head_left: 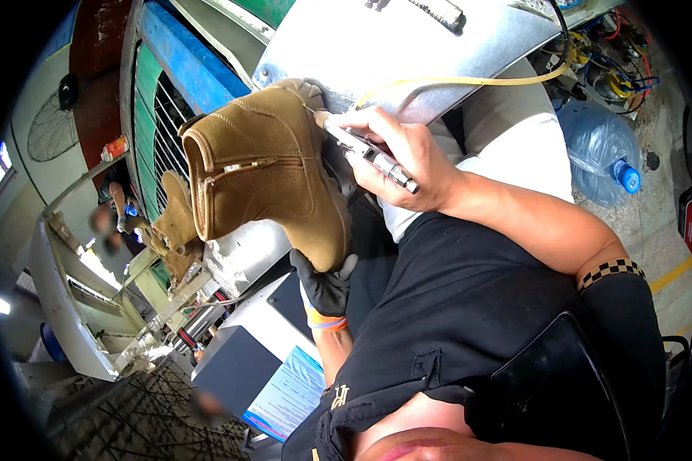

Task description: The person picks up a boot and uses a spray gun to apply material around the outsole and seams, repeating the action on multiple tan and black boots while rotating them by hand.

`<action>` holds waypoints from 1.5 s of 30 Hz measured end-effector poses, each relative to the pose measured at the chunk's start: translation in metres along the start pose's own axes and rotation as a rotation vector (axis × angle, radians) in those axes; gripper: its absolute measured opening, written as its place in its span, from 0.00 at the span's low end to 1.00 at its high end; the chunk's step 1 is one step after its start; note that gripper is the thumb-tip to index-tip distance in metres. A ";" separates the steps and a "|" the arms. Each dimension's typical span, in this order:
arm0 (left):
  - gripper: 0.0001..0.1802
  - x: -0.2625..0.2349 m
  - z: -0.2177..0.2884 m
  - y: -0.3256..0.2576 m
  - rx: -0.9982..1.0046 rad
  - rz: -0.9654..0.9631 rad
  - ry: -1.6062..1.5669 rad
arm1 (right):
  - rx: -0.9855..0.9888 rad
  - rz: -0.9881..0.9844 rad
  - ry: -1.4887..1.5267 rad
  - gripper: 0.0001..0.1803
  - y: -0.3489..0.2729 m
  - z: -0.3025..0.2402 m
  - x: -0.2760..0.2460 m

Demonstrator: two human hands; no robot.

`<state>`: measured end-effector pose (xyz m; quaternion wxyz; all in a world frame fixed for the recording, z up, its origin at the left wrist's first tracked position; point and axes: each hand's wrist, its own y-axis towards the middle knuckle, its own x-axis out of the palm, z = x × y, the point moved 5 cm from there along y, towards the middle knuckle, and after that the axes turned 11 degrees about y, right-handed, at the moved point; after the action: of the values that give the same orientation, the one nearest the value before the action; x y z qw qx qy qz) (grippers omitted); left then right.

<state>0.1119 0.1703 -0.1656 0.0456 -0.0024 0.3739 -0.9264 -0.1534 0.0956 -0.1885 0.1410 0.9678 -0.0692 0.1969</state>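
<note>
A tan suede ankle boot [265, 165] with a side zip is held up at chest level, sole end turned toward the wearer and the open top facing left. It is gripped from beneath by the left hand [324, 283], which is covered by a black glove with an orange cuff; the gloved fingers are closed around the heel end of the boot. Just right of the boot, the right hand [407, 157] is seen bare and wrapped firmly around a slim metal pen-shaped tool [369, 152], whose tip is laid against the boot's upper edge near the toe. A yellow hose [469, 80] is seen running above that hand, over a grey metal machine housing [407, 38] behind the boot. Well left of the gloved hand, further tan boots [178, 230] are stood on a rack, with a green and blue machine frame [158, 84] behind them. Below the left hand a blue-printed sheet [288, 396] is laid. Far right of the tool hand a large blue water bottle [603, 150] is lying on the floor
</note>
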 end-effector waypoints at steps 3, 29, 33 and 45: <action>0.39 0.022 0.000 -0.004 -0.017 -0.100 -0.058 | 0.033 -0.010 0.021 0.24 -0.004 0.002 0.001; 0.47 0.120 -0.002 0.003 -0.126 -0.498 -0.327 | 0.309 -0.170 0.028 0.13 -0.030 -0.036 -0.038; 0.50 0.135 -0.002 0.001 -0.154 -0.562 -0.242 | 0.487 -0.163 0.117 0.12 -0.026 -0.050 -0.047; 0.61 0.203 0.010 0.020 -0.168 -0.821 -0.367 | 0.532 -0.152 -0.182 0.13 -0.001 -0.093 -0.061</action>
<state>-0.0878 0.1312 -0.1781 -0.2604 -0.3181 0.4016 -0.8183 -0.2425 0.1296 -0.1318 -0.1104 0.9868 0.0454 0.1095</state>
